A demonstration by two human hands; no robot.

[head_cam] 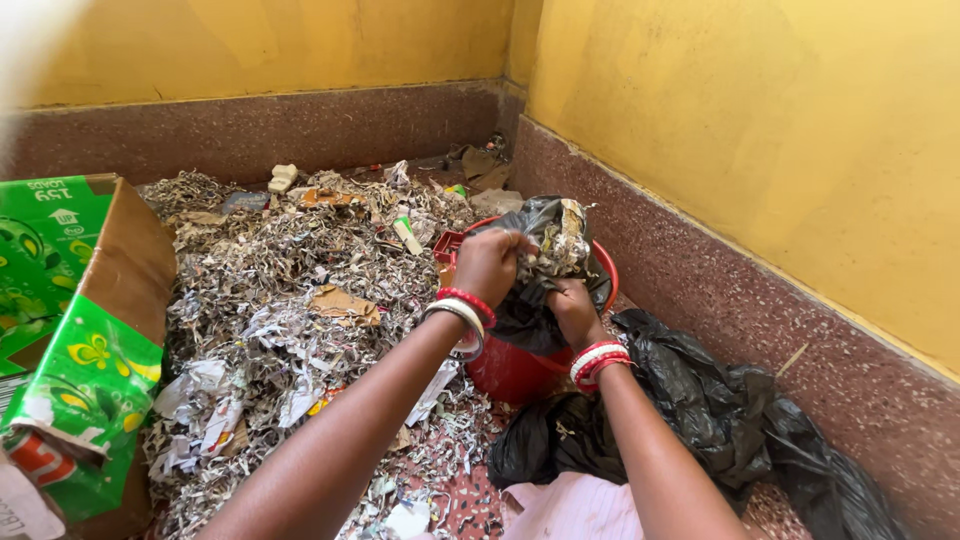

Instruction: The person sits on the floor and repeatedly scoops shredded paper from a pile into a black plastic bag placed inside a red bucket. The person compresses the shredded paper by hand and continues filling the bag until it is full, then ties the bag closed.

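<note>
A red bucket (512, 372) stands on the floor in front of me. Over it I hold a small black plastic bag (535, 225) stuffed with shredded paper. My left hand (488, 262) grips the bag's top from the left. My right hand (577, 310) clutches the bag's lower part just above the bucket's rim. Both wrists wear red and white bangles.
A big heap of shredded paper (290, 290) and scraps covers the floor to the left and behind the bucket. A green cardboard box (75, 340) lies open at the far left. Crumpled black plastic bags (700, 420) lie at the right by the yellow wall (780, 130).
</note>
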